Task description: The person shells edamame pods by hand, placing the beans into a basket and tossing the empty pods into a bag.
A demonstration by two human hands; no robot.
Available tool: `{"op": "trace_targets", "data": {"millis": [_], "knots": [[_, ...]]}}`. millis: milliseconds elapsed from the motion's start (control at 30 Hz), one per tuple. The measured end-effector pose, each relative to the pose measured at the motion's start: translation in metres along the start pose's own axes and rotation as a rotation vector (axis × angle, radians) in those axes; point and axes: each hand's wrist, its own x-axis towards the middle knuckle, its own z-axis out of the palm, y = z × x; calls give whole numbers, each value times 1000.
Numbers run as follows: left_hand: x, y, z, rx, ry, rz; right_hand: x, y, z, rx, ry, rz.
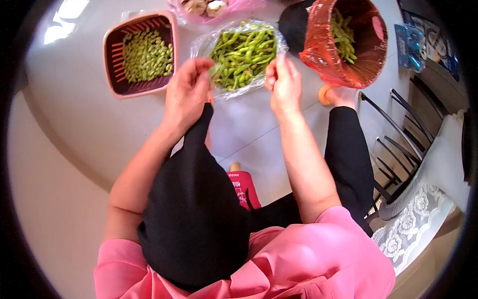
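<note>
Green soybean pods [245, 52] fill a clear plastic bag [236, 94] that lies open on the floor in front of me. My left hand [188, 90] is by the bag's left edge, thumb and fingers curled together, with a bit of green at the fingertips. Over the bag's right edge, my right hand [286, 82] has its fingers folded in and the thumb pressed against them. What either hand grips is too small to make out. Shelled green beans [147, 55] lie in a pink slatted basket [107, 67] to the left of my left hand.
To the right stands a bin lined with a red plastic bag [318, 45], pods inside. Garlic bulbs [204, 7] sit in a pink bag at the top. A red package [244, 187] lies between my legs. Black metal racks [398, 134] and lace cloth [408, 224] are at right.
</note>
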Motion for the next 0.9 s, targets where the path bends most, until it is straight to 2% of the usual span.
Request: {"op": "trace_targets", "data": {"millis": [100,200,267,300,400,433,467,500,533,600,633,667,733,800,900], "knots": [[23,72,40,42,-18,528,-21,17,-10,-162,126,99],[42,137,86,301,-84,1048,-38,26,-13,-116,37,144],[67,148,101,244,-324,1140,-45,24,-8,-134,21,58],[83,142,107,212,-183,1275,-46,18,-4,-128,41,63],[69,148,64,108,-211,748,-41,7,-7,-181,23,-12],[81,128,46,72,-256,626,-39,6,-13,-116,-13,-6],[92,95,26,354,-76,775,-37,7,-16,-104,-8,-8],[98,61,9,514,-47,737,-36,9,-18,-103,-27,-22],[86,39,6,463,-66,455,-37,12,-19,-104,-50,-30],[57,9,3,557,-76,307,-43,20,-21,-85,-50,-18],[45,-4,2,584,-35,405,-47,24,-21,-118,-70,-5],[37,-12,-1,703,5,366,-51,27,-22,-151,-89,8],[26,-31,-1,752,100,322,-55,29,-19,-151,-91,27],[22,-33,6,918,88,167,-56,31,-15,-144,-94,48],[30,-51,8,1037,111,158,-57,28,-11,-133,-122,18]]}}
